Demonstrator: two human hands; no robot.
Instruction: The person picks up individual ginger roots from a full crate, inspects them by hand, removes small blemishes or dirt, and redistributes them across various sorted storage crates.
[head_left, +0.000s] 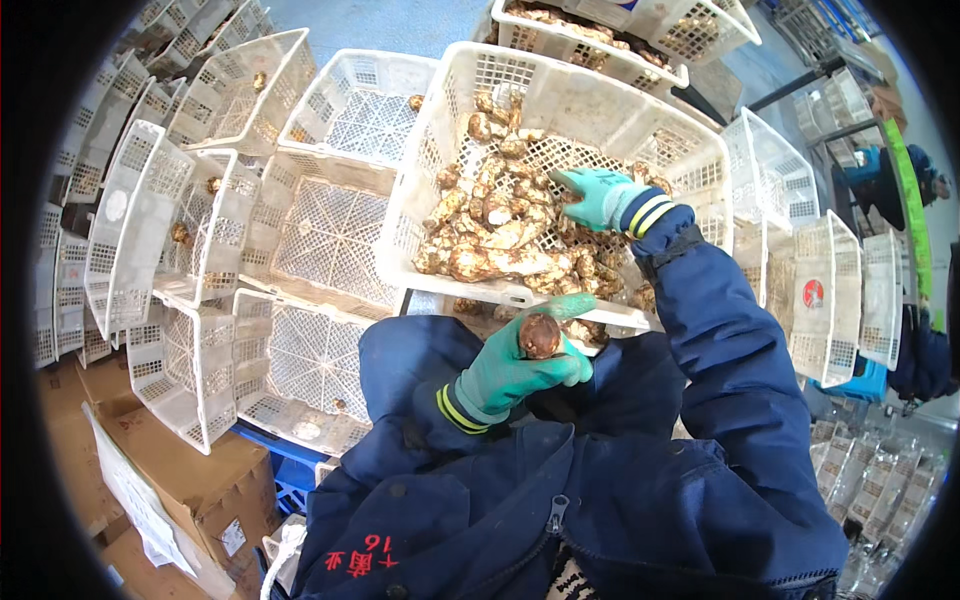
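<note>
a navy padded jacket (470,520) is covering the torso and both arms, its cloth puckering into soft folds along the right sleeve (735,320). a metal zipper pull (558,512) is glinting at the front, and red printing (362,556) is marking the left chest. black-and-white patterned fabric (572,583) is peeping out near the lower edge. a green glove is covering the left hand (500,372), while a paler, teal-green one is covering the right hand (600,200). bright yellow-and-pale bands (650,213) are ringing both cuffs. dark navy trousers (415,355) are clothing the legs.
</note>
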